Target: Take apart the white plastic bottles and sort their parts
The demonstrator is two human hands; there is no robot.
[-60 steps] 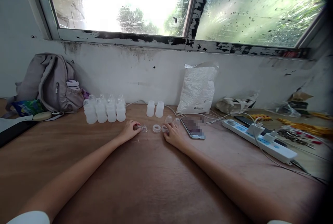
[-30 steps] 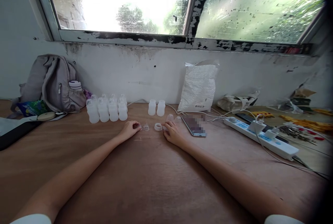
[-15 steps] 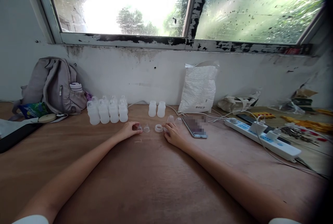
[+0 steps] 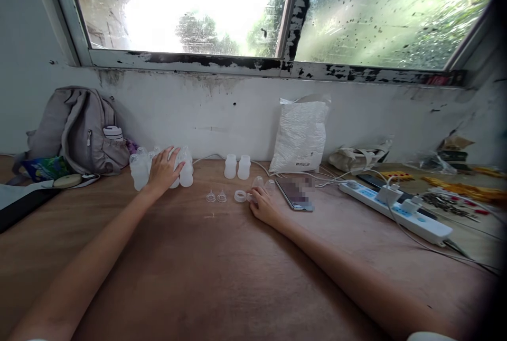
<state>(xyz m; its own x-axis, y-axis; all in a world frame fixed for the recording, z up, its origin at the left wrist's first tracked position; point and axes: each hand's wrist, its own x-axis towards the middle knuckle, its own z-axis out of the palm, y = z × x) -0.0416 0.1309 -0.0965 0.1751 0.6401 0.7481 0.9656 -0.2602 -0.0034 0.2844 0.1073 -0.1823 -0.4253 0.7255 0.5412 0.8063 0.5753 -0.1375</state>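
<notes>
My left hand (image 4: 161, 172) reaches over a group of frosted baby bottles (image 4: 186, 174) with clear domed caps. Its fingers are spread and hide several of the bottles; nothing shows in its grasp. Two clear silicone nipples (image 4: 210, 196) stand side by side on the table. Next to them lies a white screw ring (image 4: 240, 196). Lying on the table, my right hand (image 4: 264, 206) has its fingers loosely bent and apart, over or against another ring that is mostly covered. Clear caps (image 4: 270, 187) sit just behind it.
Two frosted bottles without tops (image 4: 244, 167) stand near the wall. A phone (image 4: 293, 195) lies right of my right hand. Beyond are a white plastic bag (image 4: 301, 135), a power strip (image 4: 396, 211) with cables, and a backpack (image 4: 79, 135) at far left.
My left hand has left the nipple it was at and moved left and back to the bottle group, its fingers spreading. My right hand has stayed in about the same place.
</notes>
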